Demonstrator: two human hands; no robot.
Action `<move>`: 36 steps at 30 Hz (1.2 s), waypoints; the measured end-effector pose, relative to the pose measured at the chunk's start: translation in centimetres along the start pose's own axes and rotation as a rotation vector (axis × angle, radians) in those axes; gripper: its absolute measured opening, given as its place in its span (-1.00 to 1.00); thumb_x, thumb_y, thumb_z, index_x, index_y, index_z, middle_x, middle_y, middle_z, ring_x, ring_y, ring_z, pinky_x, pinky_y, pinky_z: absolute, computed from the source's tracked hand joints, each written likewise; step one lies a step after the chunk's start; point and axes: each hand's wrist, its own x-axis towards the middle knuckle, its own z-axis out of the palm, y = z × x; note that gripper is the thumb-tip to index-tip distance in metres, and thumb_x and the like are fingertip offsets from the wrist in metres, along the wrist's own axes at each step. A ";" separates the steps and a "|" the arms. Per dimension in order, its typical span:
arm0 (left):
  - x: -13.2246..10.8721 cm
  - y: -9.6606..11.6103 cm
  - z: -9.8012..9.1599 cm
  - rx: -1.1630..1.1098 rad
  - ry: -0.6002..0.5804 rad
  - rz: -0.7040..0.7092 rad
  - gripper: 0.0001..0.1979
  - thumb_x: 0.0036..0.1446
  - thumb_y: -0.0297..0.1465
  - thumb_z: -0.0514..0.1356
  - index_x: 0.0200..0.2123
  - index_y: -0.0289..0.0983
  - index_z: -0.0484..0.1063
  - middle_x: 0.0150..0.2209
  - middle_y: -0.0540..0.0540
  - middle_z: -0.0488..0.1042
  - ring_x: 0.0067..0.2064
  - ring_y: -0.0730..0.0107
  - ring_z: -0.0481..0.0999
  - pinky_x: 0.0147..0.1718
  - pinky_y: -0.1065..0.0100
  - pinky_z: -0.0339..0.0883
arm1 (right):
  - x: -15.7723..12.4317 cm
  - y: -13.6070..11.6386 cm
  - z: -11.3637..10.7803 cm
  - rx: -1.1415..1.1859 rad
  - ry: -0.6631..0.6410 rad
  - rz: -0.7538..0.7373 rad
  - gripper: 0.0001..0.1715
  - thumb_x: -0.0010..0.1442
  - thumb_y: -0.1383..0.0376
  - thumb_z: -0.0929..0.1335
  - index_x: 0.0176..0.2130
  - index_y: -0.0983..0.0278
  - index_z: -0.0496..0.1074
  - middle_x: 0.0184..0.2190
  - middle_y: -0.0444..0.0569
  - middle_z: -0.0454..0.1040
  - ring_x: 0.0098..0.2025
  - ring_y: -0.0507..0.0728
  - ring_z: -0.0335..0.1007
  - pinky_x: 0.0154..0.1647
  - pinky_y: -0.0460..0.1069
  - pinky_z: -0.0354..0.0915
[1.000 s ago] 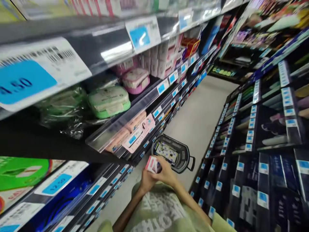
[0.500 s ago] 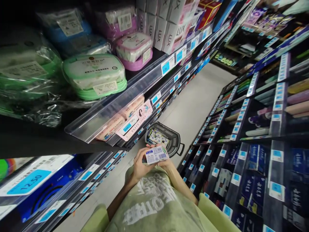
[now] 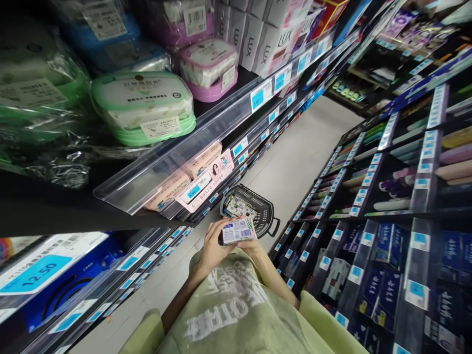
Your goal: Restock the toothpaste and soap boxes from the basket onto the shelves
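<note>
Both my hands hold a small white box (image 3: 238, 230) with blue print and a barcode in front of my chest. My left hand (image 3: 213, 244) grips its left end, fingers curled around it. My right hand (image 3: 252, 244) supports it from below and right, mostly hidden behind the box. Just beyond my hands a black shopping basket (image 3: 266, 215) sits on the floor with several small packs in it.
On my left stand store shelves with a green lidded container (image 3: 143, 105), a pink one (image 3: 209, 66), white LUX boxes (image 3: 269, 42) and pink packs (image 3: 204, 169) below. Dark shelves with blue price tags (image 3: 387, 196) line the right. A pale aisle floor (image 3: 295, 162) runs ahead.
The view tipped down and away from the top shelf edge. The box turned from its pink side to its white barcode side, and my hands came slightly closer to my chest.
</note>
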 end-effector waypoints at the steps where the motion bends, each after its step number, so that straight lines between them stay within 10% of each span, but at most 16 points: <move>1: 0.1 -0.3 0.0 0.012 -0.031 -0.026 -0.40 0.04 -0.48 0.37 0.16 -0.18 0.35 0.11 -0.23 0.49 0.18 0.03 0.45 0.14 0.04 0.40 | 0.1 -0.1 -0.1 -0.011 0.000 -0.012 0.06 -0.39 0.07 0.68 0.07 0.07 0.32 0.14 0.09 0.44 0.31 0.45 0.27 0.24 0.34 0.32; 14: -1.9 -2.7 0.1 -0.367 -0.100 -0.386 -0.04 -0.06 -0.38 0.47 0.36 -0.12 0.09 0.21 -0.25 0.42 0.19 0.02 0.48 0.17 0.02 0.39 | -0.1 -0.8 -1.0 -0.410 -0.248 -0.048 0.25 -0.25 0.18 0.69 0.32 0.15 0.23 0.31 0.15 0.31 0.31 0.33 0.27 0.24 0.15 0.30; 25: -2.8 -2.3 -0.4 -0.917 0.048 -0.607 -0.02 -0.24 -0.31 0.56 0.25 -0.13 0.22 0.21 -0.27 0.46 0.14 -0.06 0.54 0.13 -0.01 0.43 | 0.0 -1.1 -0.8 -0.295 -0.359 -0.101 -0.05 -0.12 0.27 0.66 0.21 0.12 0.39 0.28 0.11 0.35 0.31 0.31 0.28 0.27 0.16 0.28; 36: -1.9 -1.4 -1.2 -1.107 0.162 -0.616 -0.08 -0.11 -0.36 0.51 0.32 -0.09 0.23 0.27 -0.22 0.40 0.24 0.01 0.43 0.18 0.15 0.34 | -0.2 0.5 -0.6 -0.347 -0.156 -0.101 -0.07 -0.20 0.11 0.68 0.13 0.16 0.43 0.06 0.10 0.48 0.06 0.26 0.46 0.07 0.13 0.41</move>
